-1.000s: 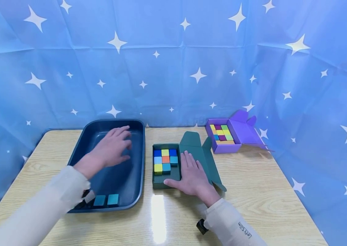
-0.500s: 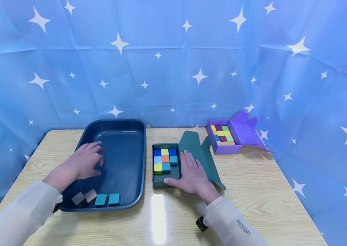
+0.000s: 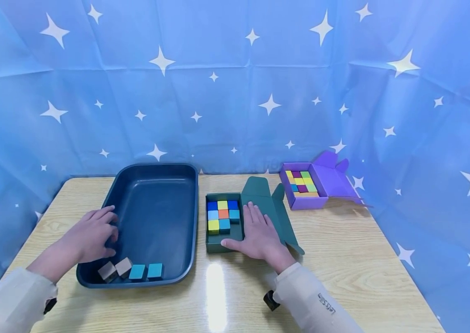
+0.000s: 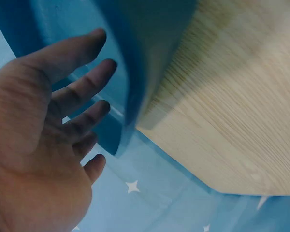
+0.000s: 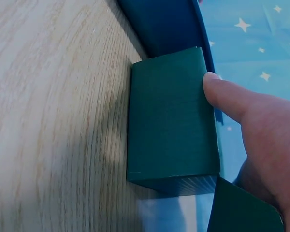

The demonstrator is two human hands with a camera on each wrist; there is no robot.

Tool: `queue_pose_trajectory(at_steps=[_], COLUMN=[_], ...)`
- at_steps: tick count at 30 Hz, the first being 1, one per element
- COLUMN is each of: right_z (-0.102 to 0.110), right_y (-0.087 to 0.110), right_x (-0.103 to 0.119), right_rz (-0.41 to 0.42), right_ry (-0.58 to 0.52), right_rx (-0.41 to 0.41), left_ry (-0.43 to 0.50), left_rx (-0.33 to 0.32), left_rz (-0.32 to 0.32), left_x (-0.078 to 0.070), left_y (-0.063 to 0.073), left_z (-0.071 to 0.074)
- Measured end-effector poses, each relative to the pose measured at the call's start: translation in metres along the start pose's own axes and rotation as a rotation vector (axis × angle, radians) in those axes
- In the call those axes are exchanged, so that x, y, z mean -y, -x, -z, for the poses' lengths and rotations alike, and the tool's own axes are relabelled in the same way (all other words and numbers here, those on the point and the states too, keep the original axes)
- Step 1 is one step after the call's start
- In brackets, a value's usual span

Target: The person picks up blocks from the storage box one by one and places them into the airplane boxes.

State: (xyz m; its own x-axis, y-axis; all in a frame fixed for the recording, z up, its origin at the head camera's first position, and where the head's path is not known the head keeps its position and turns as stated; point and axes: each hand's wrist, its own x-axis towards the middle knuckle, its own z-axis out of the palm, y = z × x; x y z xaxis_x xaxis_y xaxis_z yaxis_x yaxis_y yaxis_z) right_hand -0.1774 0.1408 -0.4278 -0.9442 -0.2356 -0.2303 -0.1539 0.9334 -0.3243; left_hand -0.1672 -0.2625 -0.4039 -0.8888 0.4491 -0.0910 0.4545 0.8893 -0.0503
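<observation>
My left hand (image 3: pixel 89 238) hovers over the left side of a dark blue tray (image 3: pixel 193 231), fingers loosely bent and holding nothing. In the left wrist view its fingers (image 4: pixel 87 87) spread beside the tray wall. Near the tray's front lie two plain wooden-looking cubes (image 3: pixel 124 267) and two teal cubes (image 3: pixel 155 271). My right hand (image 3: pixel 261 238) rests flat at the right side of a green box (image 3: pixel 222 247), over its opened lid (image 3: pixel 260 188). Its thumb (image 5: pixel 227 94) touches the box's front rim. Inside the box, several coloured cubes (image 3: pixel 223 214) sit in rows at the back.
A purple box (image 3: pixel 309 202) with its lid folded out to the right stands at the back right. Several coloured blocks (image 3: pixel 299 181) fill it. Wooden tabletop (image 3: pixel 343 268) runs along the front, and a blue star-patterned curtain (image 3: pixel 218 92) encloses the back and sides.
My left hand has drawn back left and toward me across the tray, uncovering the wooden-looking cubes. My right hand stays at the green box.
</observation>
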Motion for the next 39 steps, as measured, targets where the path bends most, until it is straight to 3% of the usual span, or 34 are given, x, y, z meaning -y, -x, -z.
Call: queue_pose_trajectory(at_steps=[6, 17, 27, 39], right_z=[0.0, -0.001, -0.001, -0.001], right_y=[-0.002, -0.004, -0.005, -0.006], right_x=[-0.001, -0.001, 0.0, -0.001], right_rz=[-0.012, -0.009, -0.008, 0.005], right_ry=[0.006, 0.007, 0.009, 0.002], right_rx=[0.0, 0.004, -0.004, 0.006], left_ry=[-0.018, 0.04, 0.005, -0.019], left_rx=[0.089, 0.203, 0.16, 0.062], left_rz=[0.014, 0.033, 0.03, 0.005], left_x=[0.002, -0.003, -0.005, 0.001], left_y=[0.013, 0.019, 0.016, 0.007], left_z=[-0.006, -0.009, -0.01, -0.011])
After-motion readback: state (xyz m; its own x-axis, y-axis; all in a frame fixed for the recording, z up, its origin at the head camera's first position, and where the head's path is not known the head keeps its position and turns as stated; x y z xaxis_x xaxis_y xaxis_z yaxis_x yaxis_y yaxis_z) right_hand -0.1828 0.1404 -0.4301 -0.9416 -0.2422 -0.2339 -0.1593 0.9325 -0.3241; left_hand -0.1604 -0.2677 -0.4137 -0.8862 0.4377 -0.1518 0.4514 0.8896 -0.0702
